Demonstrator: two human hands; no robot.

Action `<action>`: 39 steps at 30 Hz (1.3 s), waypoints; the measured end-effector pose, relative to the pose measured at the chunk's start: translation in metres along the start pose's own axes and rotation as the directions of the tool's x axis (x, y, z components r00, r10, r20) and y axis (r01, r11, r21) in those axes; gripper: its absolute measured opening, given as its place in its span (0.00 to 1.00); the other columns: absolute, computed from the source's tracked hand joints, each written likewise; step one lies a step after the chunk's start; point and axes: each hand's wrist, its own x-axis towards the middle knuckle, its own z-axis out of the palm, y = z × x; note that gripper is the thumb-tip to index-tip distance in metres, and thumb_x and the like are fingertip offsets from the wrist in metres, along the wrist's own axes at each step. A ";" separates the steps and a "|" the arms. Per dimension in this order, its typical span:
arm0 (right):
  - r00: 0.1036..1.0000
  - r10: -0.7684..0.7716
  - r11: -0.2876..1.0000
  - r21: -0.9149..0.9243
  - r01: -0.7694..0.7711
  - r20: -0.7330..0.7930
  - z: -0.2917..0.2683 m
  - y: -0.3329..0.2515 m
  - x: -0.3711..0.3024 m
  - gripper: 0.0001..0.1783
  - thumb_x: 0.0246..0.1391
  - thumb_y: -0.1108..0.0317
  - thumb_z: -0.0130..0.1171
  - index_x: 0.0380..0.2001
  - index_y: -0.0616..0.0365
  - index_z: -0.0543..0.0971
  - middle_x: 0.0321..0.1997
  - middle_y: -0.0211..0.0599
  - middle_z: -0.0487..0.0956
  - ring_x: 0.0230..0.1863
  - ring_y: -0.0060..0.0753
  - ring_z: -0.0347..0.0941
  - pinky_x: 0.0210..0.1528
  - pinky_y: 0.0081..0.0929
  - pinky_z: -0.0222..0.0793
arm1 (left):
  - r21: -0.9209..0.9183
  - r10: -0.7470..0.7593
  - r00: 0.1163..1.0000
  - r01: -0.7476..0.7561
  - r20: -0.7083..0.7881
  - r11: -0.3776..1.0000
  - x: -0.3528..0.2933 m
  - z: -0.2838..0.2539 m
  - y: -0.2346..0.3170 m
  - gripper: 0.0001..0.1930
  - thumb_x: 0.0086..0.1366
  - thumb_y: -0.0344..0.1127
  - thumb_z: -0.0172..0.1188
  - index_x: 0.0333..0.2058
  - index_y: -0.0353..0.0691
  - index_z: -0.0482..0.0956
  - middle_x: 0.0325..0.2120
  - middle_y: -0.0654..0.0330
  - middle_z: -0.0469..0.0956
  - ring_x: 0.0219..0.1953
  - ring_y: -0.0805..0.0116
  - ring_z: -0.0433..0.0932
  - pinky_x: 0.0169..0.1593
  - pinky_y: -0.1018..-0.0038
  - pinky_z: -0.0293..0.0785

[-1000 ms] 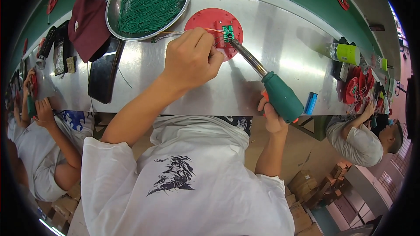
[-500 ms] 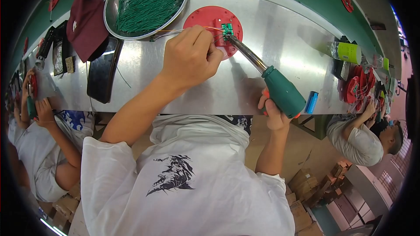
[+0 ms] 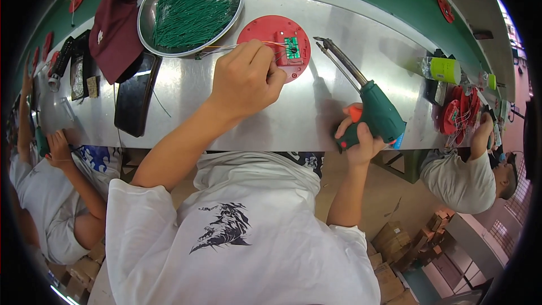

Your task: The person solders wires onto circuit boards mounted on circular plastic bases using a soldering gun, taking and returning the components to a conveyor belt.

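Note:
A round red plastic disc (image 3: 258, 25) lies on the metal table, with a small green circuit board (image 3: 292, 47) set in its raised red block. Thin wires (image 3: 214, 49) run from the board leftward, beneath my left hand (image 3: 247, 76). That hand is closed in a pinch over them at the disc's near left edge; its fingertips are hidden. My right hand (image 3: 361, 142) grips a green soldering gun (image 3: 379, 110) by its handle, near the red trigger. The gun's long metal tip points up and left, right of the disc and apart from the board.
A steel bowl (image 3: 239, 8) of cut green wires stands at the far left. Beside it are a maroon cap (image 3: 116, 28) and a dark phone (image 3: 134, 101). On the right are a bottle with a yellow-green label (image 3: 445, 70) and more red discs (image 3: 453, 114). People work at both sides.
The soldering gun's tip has come off the circuit board and swung to the right, away from the disc. My left hand stays almost where it was.

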 end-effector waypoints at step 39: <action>0.796 0.112 0.876 0.437 0.203 -0.595 -0.004 -0.012 0.006 0.15 0.63 0.60 0.53 0.40 0.63 0.73 0.27 0.40 0.76 0.15 0.29 0.70 0.16 0.27 0.67 | -0.482 0.142 0.825 0.172 0.548 0.859 -0.083 -0.045 0.119 0.22 0.58 0.35 0.69 0.51 0.38 0.78 0.51 0.50 0.78 0.56 0.52 0.75 0.59 0.60 0.70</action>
